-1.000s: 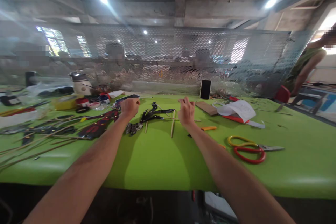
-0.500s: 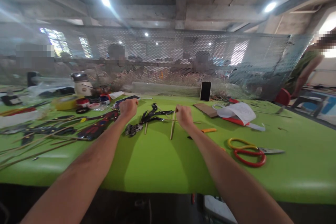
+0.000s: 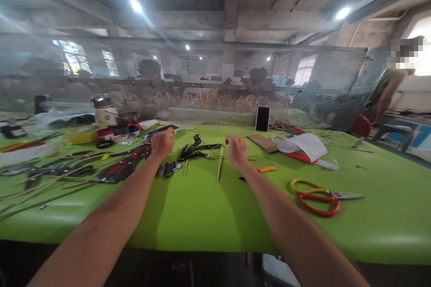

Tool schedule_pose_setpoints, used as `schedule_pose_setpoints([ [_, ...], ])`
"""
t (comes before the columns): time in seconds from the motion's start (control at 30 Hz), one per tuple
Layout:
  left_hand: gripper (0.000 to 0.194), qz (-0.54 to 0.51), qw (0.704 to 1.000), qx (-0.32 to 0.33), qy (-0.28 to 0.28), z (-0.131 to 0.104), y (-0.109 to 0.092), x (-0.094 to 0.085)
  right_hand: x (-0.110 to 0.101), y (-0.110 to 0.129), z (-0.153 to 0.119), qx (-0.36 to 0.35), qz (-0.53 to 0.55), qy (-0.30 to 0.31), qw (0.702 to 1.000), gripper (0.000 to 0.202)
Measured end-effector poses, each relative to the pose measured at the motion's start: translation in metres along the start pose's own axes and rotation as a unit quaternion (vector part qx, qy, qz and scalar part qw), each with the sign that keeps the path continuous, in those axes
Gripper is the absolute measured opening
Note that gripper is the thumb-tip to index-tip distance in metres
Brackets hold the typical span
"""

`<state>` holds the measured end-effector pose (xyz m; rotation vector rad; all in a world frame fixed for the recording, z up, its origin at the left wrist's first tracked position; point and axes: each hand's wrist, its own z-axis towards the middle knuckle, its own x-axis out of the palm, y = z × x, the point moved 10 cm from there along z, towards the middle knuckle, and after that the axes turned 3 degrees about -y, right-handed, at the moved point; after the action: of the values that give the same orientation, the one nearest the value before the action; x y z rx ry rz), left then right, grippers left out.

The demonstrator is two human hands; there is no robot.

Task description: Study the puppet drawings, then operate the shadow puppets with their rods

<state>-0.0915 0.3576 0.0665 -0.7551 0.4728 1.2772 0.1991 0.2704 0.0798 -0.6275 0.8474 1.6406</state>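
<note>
My left hand is held out over the table with its fingers curled closed. My right hand is closed in a fist, level with the left and apart from it. What either hand holds, if anything, is hidden or too thin to see. Between them lies a black branching piece with small light dots. A thin stick lies beside my right hand; whether they touch I cannot tell. A shorter stick and a grey-black patterned piece are nearer my left hand.
Scissors with yellow and red handles and an orange-handled tool lie right. Papers, cardboard and a phone are behind. Left are dark flat pieces, long sticks, tape and a jug. A person stands far right.
The view has shifted slightly. Both hands stay closed in almost the same places over the table. The person at the far right has come further into view.
</note>
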Motion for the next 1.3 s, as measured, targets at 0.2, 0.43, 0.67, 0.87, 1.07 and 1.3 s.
schedule_pose_setpoints([
  [0.2, 0.038, -0.048, 0.992, 0.083, -0.079, 0.000, -0.015, -0.015, 0.010, -0.007, 0.001, 0.043, 0.016, 0.026, 0.999, 0.024],
  [0.43, 0.041, -0.041, 0.997, 0.067, -0.017, 0.004, -0.008, 0.001, -0.014, -0.008, 0.001, 0.023, -0.006, -0.065, 0.998, 0.040],
  [0.67, 0.031, -0.030, 0.999, 0.042, 0.013, -0.001, 0.001, 0.009, -0.030, -0.004, -0.001, 0.026, -0.010, -0.147, 0.989, 0.033],
  [0.87, 0.040, -0.046, 0.989, 0.074, -0.117, -0.007, -0.012, -0.025, -0.017, -0.013, 0.005, 0.048, -0.010, -0.109, 0.993, 0.034],
  [1.07, 0.032, -0.089, 0.984, 0.072, -0.133, -0.008, -0.018, -0.030, -0.013, -0.017, 0.005, 0.052, -0.035, -0.108, 0.992, 0.029],
  [1.3, 0.039, -0.115, 0.982, 0.046, -0.146, -0.002, -0.001, -0.023, -0.024, -0.022, 0.003, 0.058, 0.008, -0.178, 0.982, 0.027],
])
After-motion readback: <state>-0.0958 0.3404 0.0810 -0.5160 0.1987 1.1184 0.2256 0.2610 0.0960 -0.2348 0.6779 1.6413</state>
